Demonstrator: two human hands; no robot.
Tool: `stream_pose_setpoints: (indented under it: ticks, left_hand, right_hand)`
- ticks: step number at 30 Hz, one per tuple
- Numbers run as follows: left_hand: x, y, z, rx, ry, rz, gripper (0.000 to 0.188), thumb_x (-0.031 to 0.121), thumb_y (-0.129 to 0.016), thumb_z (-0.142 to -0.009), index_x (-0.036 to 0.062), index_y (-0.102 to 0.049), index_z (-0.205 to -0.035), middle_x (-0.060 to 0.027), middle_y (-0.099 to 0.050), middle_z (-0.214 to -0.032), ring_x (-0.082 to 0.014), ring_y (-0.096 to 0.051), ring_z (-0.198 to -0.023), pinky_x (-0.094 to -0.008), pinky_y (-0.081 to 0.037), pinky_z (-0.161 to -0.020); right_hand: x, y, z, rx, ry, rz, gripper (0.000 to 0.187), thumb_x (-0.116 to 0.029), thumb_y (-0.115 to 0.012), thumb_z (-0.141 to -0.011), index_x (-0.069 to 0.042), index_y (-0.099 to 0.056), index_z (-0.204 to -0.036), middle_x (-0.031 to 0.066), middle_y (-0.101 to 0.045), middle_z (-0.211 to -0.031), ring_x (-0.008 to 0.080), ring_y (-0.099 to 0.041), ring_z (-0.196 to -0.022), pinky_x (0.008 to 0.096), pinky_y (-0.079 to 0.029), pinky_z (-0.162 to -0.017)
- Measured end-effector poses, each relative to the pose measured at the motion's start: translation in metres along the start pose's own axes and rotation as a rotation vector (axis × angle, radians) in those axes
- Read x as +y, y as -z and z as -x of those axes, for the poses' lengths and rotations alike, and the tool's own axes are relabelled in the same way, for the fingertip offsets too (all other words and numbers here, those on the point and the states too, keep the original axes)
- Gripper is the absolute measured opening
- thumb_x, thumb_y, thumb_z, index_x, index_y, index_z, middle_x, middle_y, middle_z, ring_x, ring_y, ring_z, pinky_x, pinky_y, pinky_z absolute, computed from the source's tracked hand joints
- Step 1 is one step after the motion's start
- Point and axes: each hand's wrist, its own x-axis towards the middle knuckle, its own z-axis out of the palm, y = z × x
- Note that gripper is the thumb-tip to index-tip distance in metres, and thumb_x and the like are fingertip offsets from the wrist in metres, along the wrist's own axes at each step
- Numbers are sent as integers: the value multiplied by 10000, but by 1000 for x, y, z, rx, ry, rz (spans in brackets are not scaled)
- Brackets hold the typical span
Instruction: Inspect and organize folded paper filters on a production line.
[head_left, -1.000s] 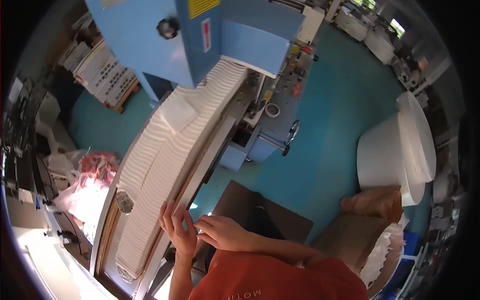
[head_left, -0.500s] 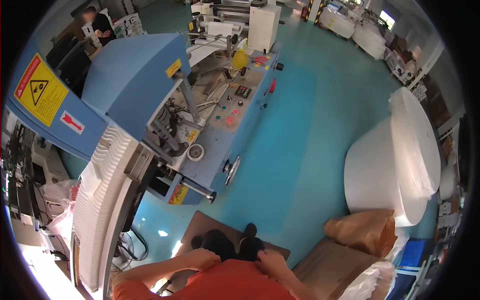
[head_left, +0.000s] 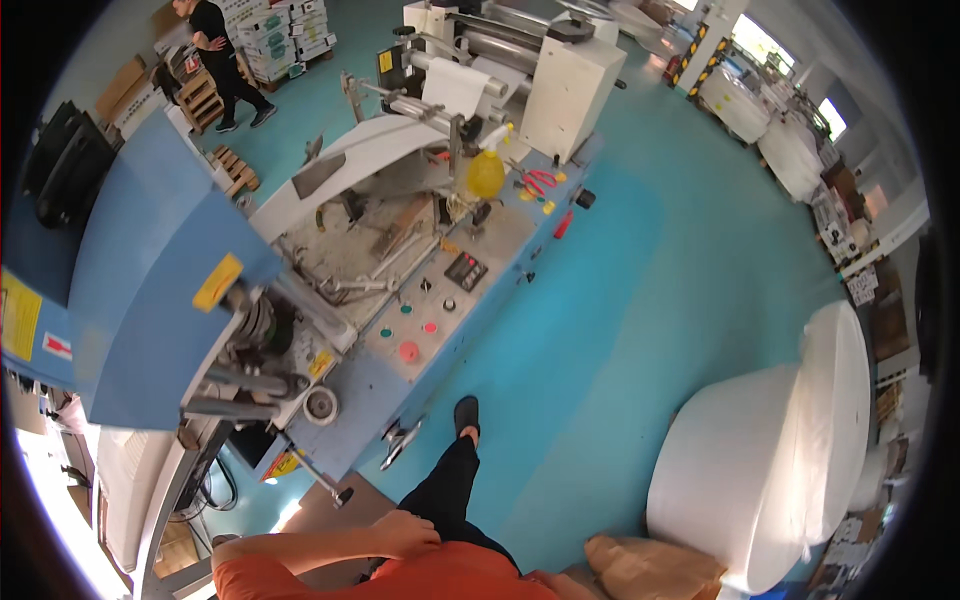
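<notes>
Far left: blue machine hood [head_left: 165, 290], yellow label on it, dark screen-like unit [head_left: 72, 170] behind. White stack [head_left: 125, 470] lies in a channel under the hood, mostly cut off. Behind, a co-worker in black [head_left: 212, 50] stands beside wooden pallets [head_left: 203, 102] and stacked boxes [head_left: 268, 48]. White ring [head_left: 321, 404] sits on the machine's near corner; knobbed rod [head_left: 318, 474] juts out below it. Brown mat [head_left: 345, 510] under that.

Left hand [head_left: 410, 535] at the waist, back of hand up, fingers bunched, against the orange shirt [head_left: 450, 572]; can't tell if it grips anything. Silver crank [head_left: 402, 440] on the blue machine is near it, apart. Control panel [head_left: 430, 310] with green and red buttons runs above. One leg out, black shoe [head_left: 466, 413] on the teal floor [head_left: 590, 330].

Further up: yellow spray bottle [head_left: 486, 175] upright, red-handled tool [head_left: 540, 182] beside it. Right arm [head_left: 560, 585] just a sliver at lower edge; can't tell the right hand's state. Brown paper bag [head_left: 652, 568] next, then big white roll [head_left: 715, 480].
</notes>
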Motion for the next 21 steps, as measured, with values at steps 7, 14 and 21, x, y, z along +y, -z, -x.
stream_pose_setpoints:
  ticks: [7,14,21]
  left_hand:
    - [-24,89,-104,397,33,58,187,310,-609,-888,133,-668,-872,-35,-633,-800,-256,-651,-737,-376,-520,-663]
    - [-51,182,-176,177,182,918,219,231,-649,-894,129,-713,-1077,-74,-706,-847,-233,-687,-778,-334,-544,-711]
    - [32,373,-306,1154,78,745,219,87,-656,-871,3,-676,-1073,-147,-689,-967,-244,-643,-843,-361,-502,-759]
  right_hand:
    - [-84,194,-37,-111,8,295,280,-277,-645,-874,-124,-593,-1103,96,-656,-962,270,-650,-883,358,-530,-747]
    - [-177,346,-118,-167,191,546,227,-298,-618,-887,-95,-587,-983,168,-623,-865,381,-637,-819,479,-522,-698]
    - [-229,523,-276,191,807,1300,266,-153,-597,-807,-53,-602,-1054,115,-605,-935,297,-615,-899,429,-473,-799]
